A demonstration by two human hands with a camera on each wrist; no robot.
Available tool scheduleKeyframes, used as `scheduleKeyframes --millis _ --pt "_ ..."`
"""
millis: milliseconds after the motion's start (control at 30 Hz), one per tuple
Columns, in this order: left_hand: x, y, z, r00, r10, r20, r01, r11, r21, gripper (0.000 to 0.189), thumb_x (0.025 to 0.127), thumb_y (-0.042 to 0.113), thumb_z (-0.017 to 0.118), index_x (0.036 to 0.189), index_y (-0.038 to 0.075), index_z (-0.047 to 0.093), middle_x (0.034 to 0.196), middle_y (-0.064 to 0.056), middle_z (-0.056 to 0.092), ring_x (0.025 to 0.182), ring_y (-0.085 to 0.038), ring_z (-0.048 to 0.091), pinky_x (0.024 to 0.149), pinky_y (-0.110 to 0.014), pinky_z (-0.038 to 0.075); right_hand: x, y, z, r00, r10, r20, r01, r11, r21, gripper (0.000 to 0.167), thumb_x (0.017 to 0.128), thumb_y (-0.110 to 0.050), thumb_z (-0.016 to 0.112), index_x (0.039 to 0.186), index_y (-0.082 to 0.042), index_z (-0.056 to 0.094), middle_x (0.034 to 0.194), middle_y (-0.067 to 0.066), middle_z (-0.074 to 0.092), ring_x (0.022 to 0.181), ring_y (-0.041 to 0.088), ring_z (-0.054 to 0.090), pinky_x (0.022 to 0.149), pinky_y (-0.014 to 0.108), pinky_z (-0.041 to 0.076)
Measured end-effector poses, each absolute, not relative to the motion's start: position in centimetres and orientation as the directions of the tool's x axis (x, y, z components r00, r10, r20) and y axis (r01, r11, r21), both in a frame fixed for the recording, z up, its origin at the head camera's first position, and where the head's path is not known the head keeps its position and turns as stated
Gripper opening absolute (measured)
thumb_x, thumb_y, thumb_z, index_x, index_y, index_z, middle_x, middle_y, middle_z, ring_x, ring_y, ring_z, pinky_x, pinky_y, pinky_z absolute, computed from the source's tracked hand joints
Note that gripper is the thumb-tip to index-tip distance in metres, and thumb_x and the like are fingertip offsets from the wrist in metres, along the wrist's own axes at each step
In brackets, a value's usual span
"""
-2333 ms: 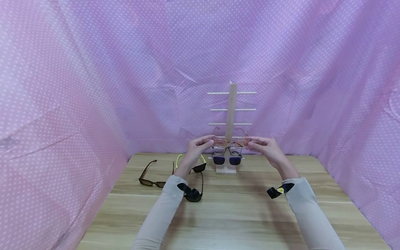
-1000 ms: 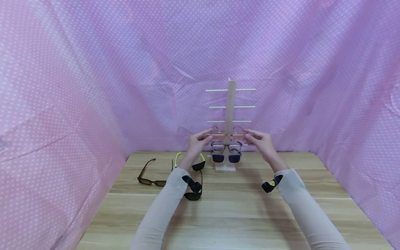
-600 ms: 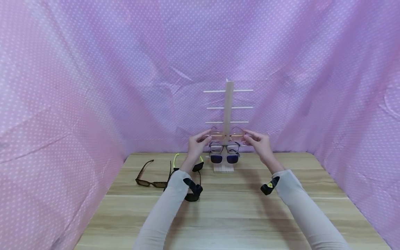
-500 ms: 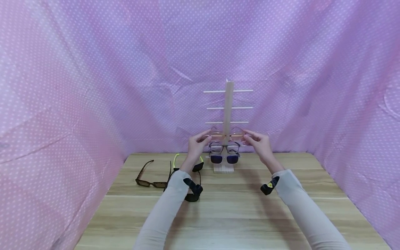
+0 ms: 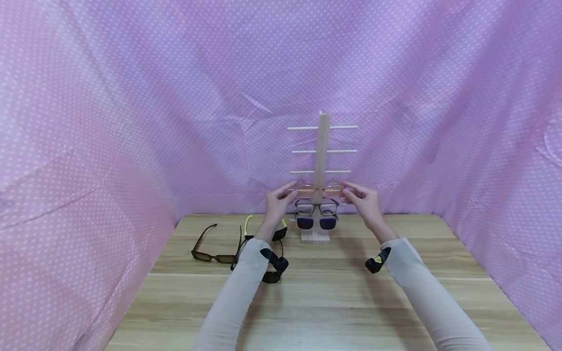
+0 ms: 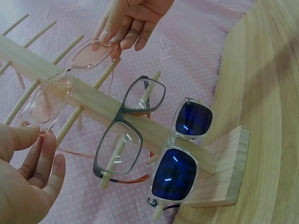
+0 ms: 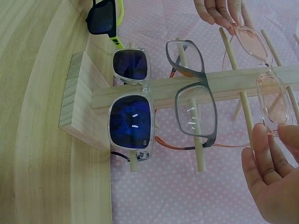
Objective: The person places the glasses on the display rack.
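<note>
Both hands hold a pair of pink-tinted clear-framed glasses (image 6: 50, 103) in front of the wooden display stand (image 5: 322, 151). My left hand (image 5: 276, 204) pinches one outer corner of the frame between thumb and fingers. The opposite corner is pinched by my right hand (image 5: 368, 202). In the wrist views the temples reach back past a pair of pegs, lenses facing out. Just below, grey-framed glasses (image 7: 209, 109) hang on their own pegs. Clear-framed sunglasses with dark blue lenses (image 6: 175, 173) sit lowest, close over the stand's base (image 5: 315, 236).
Bare pegs (image 5: 343, 151) stick out both sides of the upper post. On the wooden table (image 5: 333, 302), left of the stand, lie brown sunglasses (image 5: 203, 256), black sunglasses (image 5: 271, 277) partly behind the left wrist, and yellow-green and black sunglasses (image 5: 280, 234). A pink dotted curtain (image 5: 228, 122) surrounds the table.
Over two seconds both hands have raised the pink glasses slightly and moved them back to the stand, uncovering the grey-framed pair below. In the last half second they have hardly moved.
</note>
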State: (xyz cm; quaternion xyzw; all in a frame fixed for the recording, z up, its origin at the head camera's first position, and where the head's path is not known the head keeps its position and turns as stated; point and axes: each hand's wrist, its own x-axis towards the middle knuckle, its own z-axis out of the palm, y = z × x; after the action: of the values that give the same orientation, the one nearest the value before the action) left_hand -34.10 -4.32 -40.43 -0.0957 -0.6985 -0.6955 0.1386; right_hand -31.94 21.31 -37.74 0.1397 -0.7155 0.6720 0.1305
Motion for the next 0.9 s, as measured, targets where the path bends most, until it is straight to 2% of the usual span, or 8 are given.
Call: scheduleKeyframes --millis 100,167,267,433,667,767,833,900 --pt "-34.2 -4.3 -40.4 -0.945 -0.066 0.32 0.322 -0.007 0.947 0.031 0.095 0.003 0.07 0.126 0.004 0.071 0.106 -0.026 0.074 0.098 -0.039 0.073 0.094 -0.05 0.059 -31.9 21.3 -37.6 -0.928 -0.03 0.373 -0.374 0.06 -0.926 0.035 0.097 0.004 0.064 0.129 0.017 0.06 0.09 0.02 0.077 0.07 0.008 0.073 0.075 0.023 0.063" --pt "-34.2 -4.3 -40.3 -0.946 -0.067 0.317 0.318 -0.012 0.948 0.031 0.095 0.003 0.07 0.126 0.004 0.071 0.106 -0.027 0.074 0.093 -0.031 0.075 0.096 -0.052 0.058 -31.9 21.4 -37.4 -0.928 -0.034 0.372 -0.373 0.066 -0.925 0.035 0.098 0.002 0.064 0.129 0.016 0.059 0.088 0.015 0.078 0.07 0.007 0.073 0.075 0.022 0.063" --pt "-34.2 -4.2 -40.2 -0.946 -0.065 0.318 0.319 -0.002 0.948 0.031 0.095 0.003 0.07 0.126 0.004 0.071 0.107 -0.027 0.073 0.089 -0.021 0.075 0.095 -0.05 0.059 -31.8 21.5 -37.3 -0.93 -0.037 0.366 -0.368 0.066 -0.928 0.035 0.098 0.002 0.064 0.129 0.016 0.059 0.087 0.01 0.078 0.07 0.006 0.073 0.076 0.022 0.062" --pt "-34.3 -4.3 -40.1 -0.946 -0.06 0.319 0.319 0.014 0.948 0.031 0.095 0.004 0.07 0.126 0.005 0.071 0.107 -0.027 0.073 0.093 -0.027 0.074 0.094 -0.047 0.06 -32.2 21.7 -37.6 -0.929 -0.046 0.368 -0.371 0.073 -0.926 0.035 0.098 0.002 0.063 0.13 0.016 0.059 0.085 0.006 0.078 0.071 0.006 0.073 0.076 0.022 0.062" --pt "-34.3 -4.2 -40.0 -0.957 -0.068 0.282 0.282 0.003 0.959 0.031 0.095 0.004 0.07 0.126 0.006 0.072 0.106 -0.022 0.075 0.09 -0.018 0.072 0.088 -0.034 0.062 -33.8 22.2 -39.1 -0.933 -0.019 0.359 -0.359 0.089 -0.929 0.036 0.098 -0.003 0.066 0.13 0.012 0.062 0.083 -0.006 0.077 0.071 0.003 0.072 0.073 0.017 0.061" --pt "-34.3 -4.2 -40.1 -0.961 -0.066 0.267 0.268 -0.008 0.963 0.031 0.095 0.004 0.07 0.126 0.006 0.072 0.105 -0.022 0.076 0.092 -0.022 0.073 0.09 -0.037 0.062 -34.0 22.3 -39.4 -0.933 -0.011 0.361 -0.359 0.124 -0.925 0.037 0.098 -0.008 0.068 0.13 0.01 0.063 0.082 -0.009 0.077 0.071 0.002 0.071 0.073 0.017 0.061" --pt "-34.4 -4.2 -40.2 -0.962 -0.06 0.266 0.267 -0.01 0.964 0.031 0.095 0.004 0.07 0.126 0.006 0.072 0.104 -0.022 0.076 0.088 -0.018 0.074 0.093 -0.043 0.061 -34.1 22.3 -39.5 -0.932 -0.006 0.362 -0.36 0.139 -0.923 0.037 0.098 -0.009 0.068 0.13 0.01 0.063 0.081 -0.01 0.076 0.071 0.001 0.071 0.072 0.017 0.061" --pt "-34.3 -4.3 -40.1 -0.964 -0.052 0.262 0.263 -0.017 0.965 0.031 0.095 0.004 0.07 0.126 0.006 0.072 0.105 -0.023 0.075 0.082 -0.011 0.072 0.095 -0.047 0.06 -34.1 22.3 -39.4 -0.936 -0.003 0.353 -0.349 0.153 -0.925 0.037 0.098 -0.009 0.068 0.13 0.01 0.063 0.084 -0.003 0.078 0.071 0.001 0.071 0.071 0.018 0.061"
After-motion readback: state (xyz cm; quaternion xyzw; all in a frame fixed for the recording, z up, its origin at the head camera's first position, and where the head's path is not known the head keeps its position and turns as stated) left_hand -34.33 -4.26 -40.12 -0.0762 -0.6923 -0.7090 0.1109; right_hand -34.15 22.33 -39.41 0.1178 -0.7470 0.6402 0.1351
